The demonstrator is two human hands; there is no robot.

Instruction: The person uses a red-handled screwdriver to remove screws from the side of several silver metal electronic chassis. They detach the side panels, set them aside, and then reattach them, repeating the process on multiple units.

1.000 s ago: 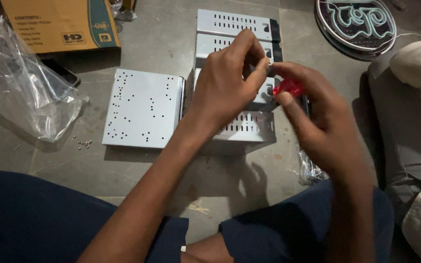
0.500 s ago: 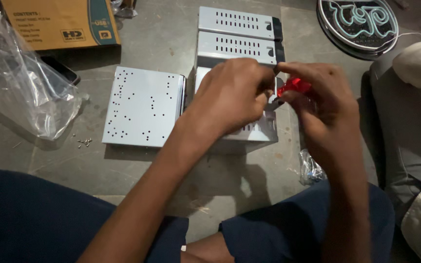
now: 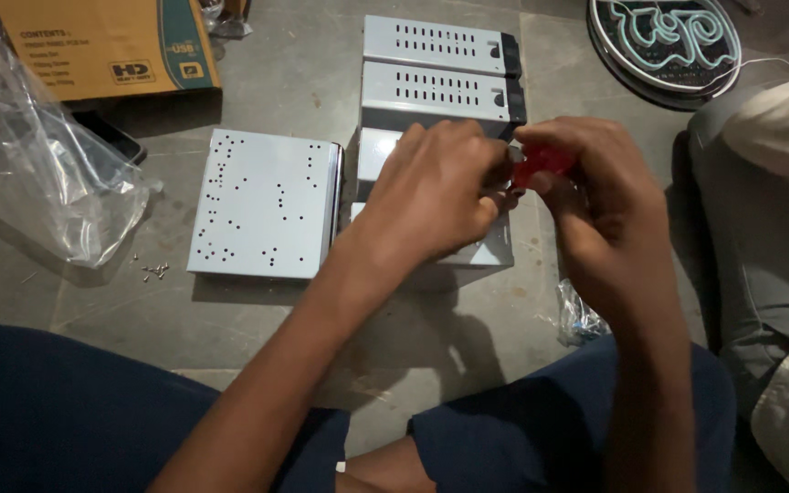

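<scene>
1. The right hand [image 3: 595,196] is clenched around a red-handled tool [image 3: 541,164], presumably a screwdriver; only the handle shows between the fingers, raised above the floor [image 3: 468,365].
2. The left hand [image 3: 431,192] is closed at the tool's front end, fingertips pinched there, likely steadying the tip or a small part; what it pinches is hidden.
3. Both hands hover over a grey metal case [image 3: 490,251] lying on the floor, keeping the work directly above it.
4. Two slotted metal cases [image 3: 440,68] lie in a row beyond it.
5. A perforated metal plate [image 3: 262,205] lies flat to the left, with loose screws [image 3: 152,270] near its front corner.
</scene>
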